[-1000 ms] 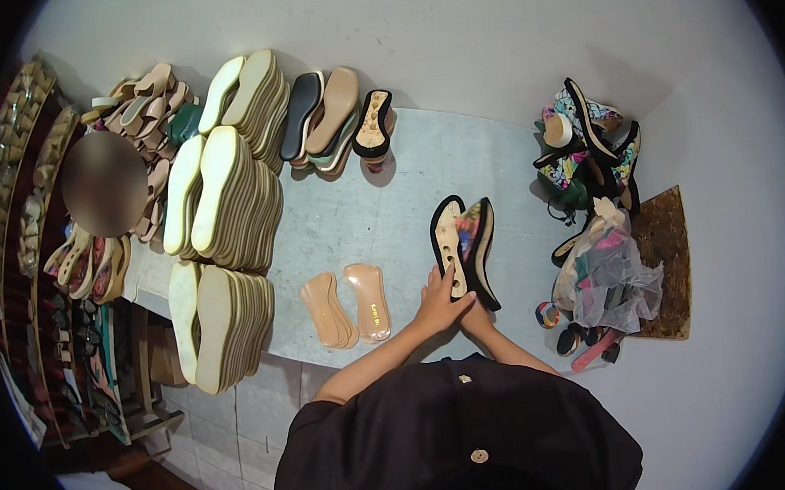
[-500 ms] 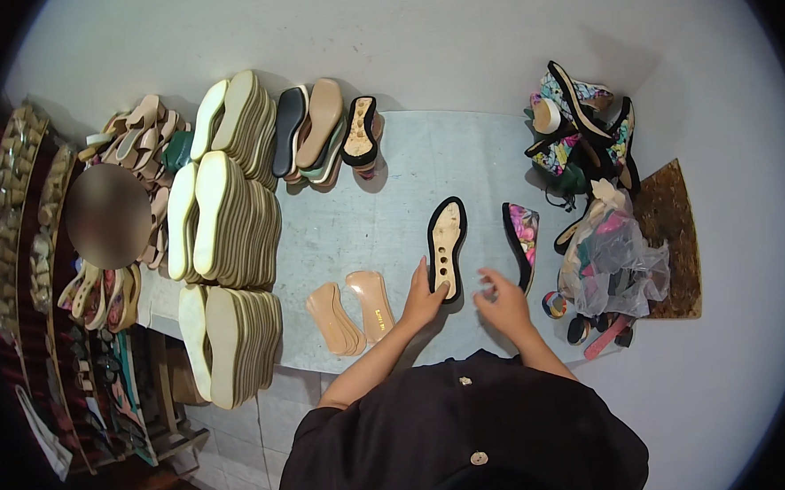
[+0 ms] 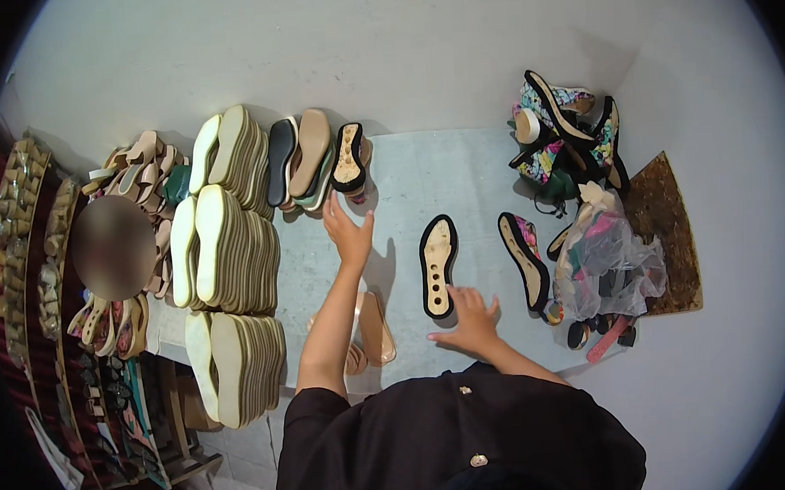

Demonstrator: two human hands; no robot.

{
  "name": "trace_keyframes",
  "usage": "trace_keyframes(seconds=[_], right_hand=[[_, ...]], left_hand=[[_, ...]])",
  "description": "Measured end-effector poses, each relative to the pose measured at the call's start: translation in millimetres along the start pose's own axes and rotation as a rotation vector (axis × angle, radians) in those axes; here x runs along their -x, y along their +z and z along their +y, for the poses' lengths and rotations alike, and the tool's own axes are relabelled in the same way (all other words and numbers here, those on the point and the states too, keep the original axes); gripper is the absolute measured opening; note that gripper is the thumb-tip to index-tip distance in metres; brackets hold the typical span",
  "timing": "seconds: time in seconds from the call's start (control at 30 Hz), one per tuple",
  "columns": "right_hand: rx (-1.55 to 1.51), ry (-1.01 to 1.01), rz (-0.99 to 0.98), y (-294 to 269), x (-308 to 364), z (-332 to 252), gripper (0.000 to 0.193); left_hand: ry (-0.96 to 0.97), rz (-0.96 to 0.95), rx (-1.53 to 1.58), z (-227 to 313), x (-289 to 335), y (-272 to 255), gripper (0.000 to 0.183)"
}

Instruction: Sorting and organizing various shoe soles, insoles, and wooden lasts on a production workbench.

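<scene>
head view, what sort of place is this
Probably a small shoemaking workshop: it has tall stacks of cream foot-shaped soles, a black-rimmed tan sole with round holes, and black-rimmed wedge soles with multicoloured patterned sides.

Off the bench's (image 3: 407, 182) left end, a round blur (image 3: 115, 248) hides what lies behind it. On the bench, the left forearm (image 3: 328, 333) covers some insoles (image 3: 377, 330); at its right end, what the bag (image 3: 620, 273) holds is indistinct. Whether the left hand (image 3: 350, 238) touches the wedge (image 3: 348, 157) at the bench's far edge is unclear. Nearer than the bench, the lower edge cuts off the shirt (image 3: 455, 428).
</scene>
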State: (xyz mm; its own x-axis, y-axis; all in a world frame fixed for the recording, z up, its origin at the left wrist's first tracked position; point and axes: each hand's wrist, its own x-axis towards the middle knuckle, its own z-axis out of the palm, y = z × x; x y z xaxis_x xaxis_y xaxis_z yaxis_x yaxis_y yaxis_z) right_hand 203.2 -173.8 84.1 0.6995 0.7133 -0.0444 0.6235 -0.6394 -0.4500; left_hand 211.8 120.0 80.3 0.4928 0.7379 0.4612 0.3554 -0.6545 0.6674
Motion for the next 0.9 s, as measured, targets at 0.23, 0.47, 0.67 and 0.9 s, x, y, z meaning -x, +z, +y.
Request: trace_keyframes(seconds=[0.23,0.47,0.67,0.9], right_hand=[[-0.179,0.021,0.067,23.3,-14.4,6.2,0.075],[-0.402,0.102,0.320,4.6,-49.7,27.7,0.059],[-0.904,-0.013,0.364,-19.5,-111.7,65.9,0.053],[-0.806,-0.228,0.117,-88.0,-164.9,47.5,0.058]], left_hand=[[-0.161,-0.106,-0.102,1.4,-42.7,13.1,0.103],[-0.151,-0.082,-0.071,-23.6,-54.3,27.5,0.105],[0.384,-0.135,0.278,-3.4,-15.4,21.1,0.088],[0.434,-0.509,0.058,25.5,9.9,-17.8,0.097]])
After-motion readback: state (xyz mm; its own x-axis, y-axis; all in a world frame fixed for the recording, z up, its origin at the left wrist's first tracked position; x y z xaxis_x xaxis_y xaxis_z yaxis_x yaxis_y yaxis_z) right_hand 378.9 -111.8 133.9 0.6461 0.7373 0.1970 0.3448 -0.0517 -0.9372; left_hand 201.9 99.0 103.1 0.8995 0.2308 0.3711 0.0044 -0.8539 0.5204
